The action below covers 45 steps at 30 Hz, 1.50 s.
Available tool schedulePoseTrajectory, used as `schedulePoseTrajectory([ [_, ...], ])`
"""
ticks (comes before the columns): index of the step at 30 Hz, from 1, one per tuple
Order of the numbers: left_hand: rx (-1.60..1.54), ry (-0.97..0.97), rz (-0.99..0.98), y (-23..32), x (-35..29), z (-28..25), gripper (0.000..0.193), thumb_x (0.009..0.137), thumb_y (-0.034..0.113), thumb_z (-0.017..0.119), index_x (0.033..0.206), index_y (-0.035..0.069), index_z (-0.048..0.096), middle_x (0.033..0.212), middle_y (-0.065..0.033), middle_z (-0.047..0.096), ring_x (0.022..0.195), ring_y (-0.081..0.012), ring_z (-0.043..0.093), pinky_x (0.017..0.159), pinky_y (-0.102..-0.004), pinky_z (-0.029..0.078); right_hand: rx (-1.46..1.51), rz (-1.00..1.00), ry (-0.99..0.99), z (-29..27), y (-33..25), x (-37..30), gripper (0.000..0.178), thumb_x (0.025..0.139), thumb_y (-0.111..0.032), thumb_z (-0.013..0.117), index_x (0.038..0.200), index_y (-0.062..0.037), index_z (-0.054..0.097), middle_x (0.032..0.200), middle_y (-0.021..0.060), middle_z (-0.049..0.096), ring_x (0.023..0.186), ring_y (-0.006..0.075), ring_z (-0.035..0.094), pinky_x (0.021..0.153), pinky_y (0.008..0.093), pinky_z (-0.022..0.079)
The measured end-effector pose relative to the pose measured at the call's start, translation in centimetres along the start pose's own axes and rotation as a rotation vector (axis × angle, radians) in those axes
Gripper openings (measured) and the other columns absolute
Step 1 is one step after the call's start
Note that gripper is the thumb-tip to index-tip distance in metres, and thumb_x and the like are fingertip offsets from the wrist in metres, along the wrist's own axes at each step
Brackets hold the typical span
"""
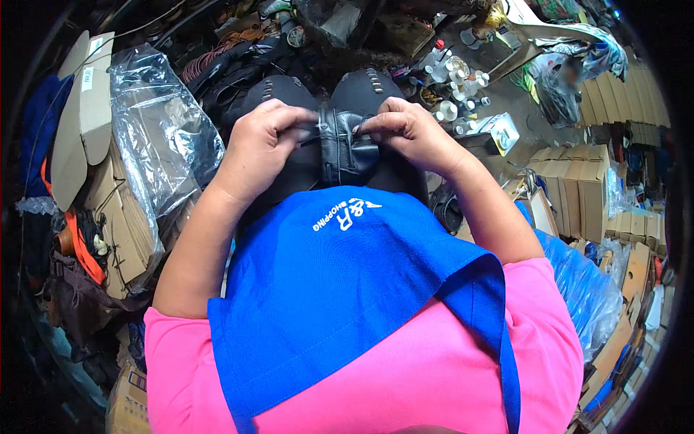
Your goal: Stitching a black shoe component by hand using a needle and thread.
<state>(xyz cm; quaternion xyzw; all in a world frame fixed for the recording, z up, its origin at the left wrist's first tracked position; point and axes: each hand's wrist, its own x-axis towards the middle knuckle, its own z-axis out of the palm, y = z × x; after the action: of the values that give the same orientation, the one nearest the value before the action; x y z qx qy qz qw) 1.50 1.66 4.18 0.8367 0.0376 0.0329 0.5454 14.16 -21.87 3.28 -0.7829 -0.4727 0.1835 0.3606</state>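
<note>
A small black leather piece (347, 155), folded and stitched like a pouch, lies across my lap between my knees. My right hand (418, 137) pinches its right side, with thumb and forefinger on the leather. At the left edge of the piece is my left hand (266, 148), its fingers drawn together in a pinch. Something thin and dark shows by those fingertips, too small to make out. Beneath the leather are my black trousers (285, 90), and a blue apron (340, 253) covers my front.
Plastic bottles (459, 79) stand in a cluster on the floor ahead to the right. Stacked cardboard (571, 181) fills the right side. To the left, a clear plastic sheet (163, 123) covers boxes beside tan board pieces (87, 123). Dark cords and scraps lie ahead.
</note>
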Motion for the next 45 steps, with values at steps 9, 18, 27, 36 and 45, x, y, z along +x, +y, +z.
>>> schedulePoseTrajectory([
  [9, 0.233, 0.020, 0.146, -0.1, 0.7, 1.3, 0.018, 0.069, -0.002, 0.073, 0.085, 0.006, 0.072, 0.072, -0.0036, 0.049, 0.066, -0.0143, 0.050, 0.061, -0.0276, 0.042, 0.113, 0.051, -0.027, 0.1, 0.3, 0.5, 0.037, 0.071, 0.007, 0.059, 0.097, -0.0142, 0.073, 0.080, 0.0061, 0.057, 0.078, 0.0198, 0.059, 0.074, 0.0305, 0.049],
  [18, 0.324, -0.007, 0.186, 0.1, 1.1, 1.5, 0.018, 0.068, -0.002, 0.072, 0.084, 0.006, 0.072, 0.070, -0.0064, 0.047, 0.066, -0.0189, 0.051, 0.061, -0.0302, 0.042, 0.136, 0.062, -0.044, 0.0, 0.5, 0.5, 0.030, 0.075, 0.003, 0.063, 0.097, -0.0140, 0.073, 0.081, 0.0059, 0.057, 0.078, 0.0189, 0.059, 0.074, 0.0297, 0.048],
  [27, 0.382, -0.055, 0.291, 1.0, 1.0, 1.3, 0.016, 0.068, 0.001, 0.072, 0.083, 0.007, 0.070, 0.070, -0.0089, 0.047, 0.068, -0.0254, 0.053, 0.061, -0.0353, 0.042, 0.160, 0.088, -0.060, -0.1, 0.6, 0.5, 0.031, 0.075, 0.003, 0.062, 0.098, -0.0142, 0.074, 0.082, 0.0053, 0.058, 0.079, 0.0178, 0.059, 0.074, 0.0291, 0.049],
  [36, 0.604, 0.007, 0.515, 1.3, 0.9, 2.1, 0.019, 0.067, 0.000, 0.069, 0.083, 0.010, 0.070, 0.073, -0.0078, 0.050, 0.073, -0.0274, 0.055, 0.069, -0.0365, 0.046, 0.165, 0.094, -0.060, 0.3, 0.8, 0.4, 0.031, 0.075, 0.001, 0.063, 0.100, -0.0149, 0.074, 0.082, 0.0046, 0.061, 0.078, 0.0157, 0.061, 0.074, 0.0287, 0.050],
  [45, 0.377, -0.065, 0.250, -1.3, 0.3, 0.6, 0.028, 0.071, -0.001, 0.070, 0.094, 0.014, 0.075, 0.074, -0.0031, 0.051, 0.072, -0.0176, 0.050, 0.067, -0.0295, 0.043, 0.063, 0.018, -0.036, 0.7, 0.8, 0.5, 0.025, 0.077, -0.012, 0.072, 0.101, -0.0142, 0.073, 0.081, 0.0055, 0.064, 0.079, 0.0183, 0.060, 0.074, 0.0314, 0.048],
])
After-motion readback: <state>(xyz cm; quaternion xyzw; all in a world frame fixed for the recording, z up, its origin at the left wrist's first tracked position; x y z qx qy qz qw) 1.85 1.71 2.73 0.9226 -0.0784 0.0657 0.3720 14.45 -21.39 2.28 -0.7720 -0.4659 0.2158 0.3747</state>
